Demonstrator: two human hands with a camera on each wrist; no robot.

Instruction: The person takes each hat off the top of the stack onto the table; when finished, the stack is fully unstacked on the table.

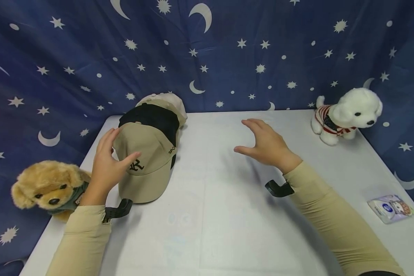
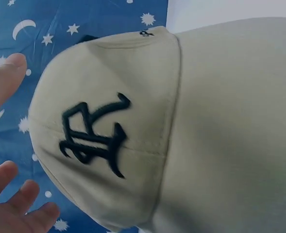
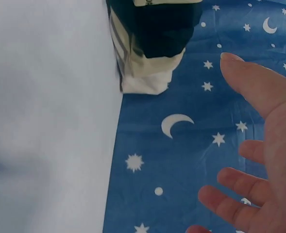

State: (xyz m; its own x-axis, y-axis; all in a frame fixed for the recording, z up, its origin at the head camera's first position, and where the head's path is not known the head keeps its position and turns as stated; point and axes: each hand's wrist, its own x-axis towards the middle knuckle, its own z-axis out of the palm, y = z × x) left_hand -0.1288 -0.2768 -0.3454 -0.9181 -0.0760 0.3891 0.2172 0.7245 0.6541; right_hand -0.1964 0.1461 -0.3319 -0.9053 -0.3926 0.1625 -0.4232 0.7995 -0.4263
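Observation:
A khaki baseball cap [image 1: 146, 153] with a dark embroidered letter sits at the front of a row of caps on the left of the table. Behind it are a black cap [image 1: 155, 117] and paler caps, the rearmost a whitish cap [image 1: 172, 101]. My left hand [image 1: 107, 165] is beside the khaki cap, fingers spread and thumb overlapping its front in the head view; in the left wrist view the fingers [image 2: 21, 204] stand apart from the crown. Over the middle right of the table, my right hand [image 1: 267, 145] hovers with thumb and fingers parted, holding nothing.
A golden plush dog [image 1: 51, 188] sits at the table's left edge, close to the left forearm. At the back right stands a white plush dog [image 1: 352, 115] in a striped top. A small printed packet [image 1: 390, 208] lies near the right edge. A starry blue cloth [image 1: 227, 50] hangs behind.

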